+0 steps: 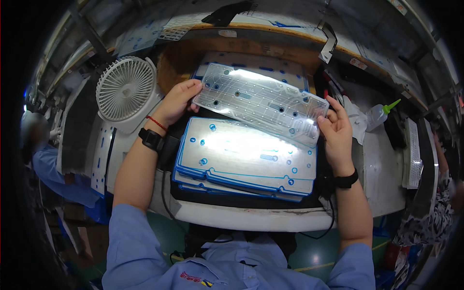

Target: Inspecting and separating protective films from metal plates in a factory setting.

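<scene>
A thin, clear plastic sheet (261,104) with rows of small bumps, moulded lines and dark round holes hangs tilted between my two hands. My left hand (181,99) pinches its left end. At the right end, my right hand (337,126) grips the edge between thumb and fingers. Below and nearer to me lies a stack of flat silvery plates (237,159) with blue outlines and blue rings; glare whitens its middle. The sheet's lower edge overlaps the far part of this stack in view, and whether they touch I cannot tell.
Behind the sheet, more blue-edged plates (251,60) rest in a wooden-sided bay. A white fan (126,89) stands at left. To the right are a squeeze bottle (376,117) with a green nozzle and a white perforated tray (412,154). Another person's blue sleeve (63,174) shows far left.
</scene>
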### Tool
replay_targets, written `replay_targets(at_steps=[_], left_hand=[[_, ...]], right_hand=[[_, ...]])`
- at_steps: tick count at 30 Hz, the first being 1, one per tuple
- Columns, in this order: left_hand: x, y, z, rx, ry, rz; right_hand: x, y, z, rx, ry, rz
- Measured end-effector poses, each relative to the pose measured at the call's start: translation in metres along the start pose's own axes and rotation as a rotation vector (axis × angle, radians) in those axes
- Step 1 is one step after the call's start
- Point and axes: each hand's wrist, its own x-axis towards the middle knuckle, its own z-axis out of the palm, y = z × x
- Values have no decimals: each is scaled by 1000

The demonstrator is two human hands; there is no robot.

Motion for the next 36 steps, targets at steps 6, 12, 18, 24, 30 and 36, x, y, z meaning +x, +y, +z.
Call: replay_targets(at_steps=[6, 12, 18, 24, 30, 36], left_hand=[[3, -5, -10, -169, 166, 53], [-1, 6, 0, -201, 286, 50], [-5, 11, 8, -209, 278, 57], [-8, 11, 10, -200, 183, 90], [-9, 6, 1, -273, -56, 55], [-11, 5, 13, 42, -102, -29]], right_hand=[[-1, 1, -3, -60, 19, 17], [1, 5, -5, -200, -1, 47], [-2, 0, -3, -553, -301, 245], [-8, -2, 0, -428, -277, 116], [-4, 4, 1, -288, -70, 113], [-1, 10, -3, -107, -9, 168]])
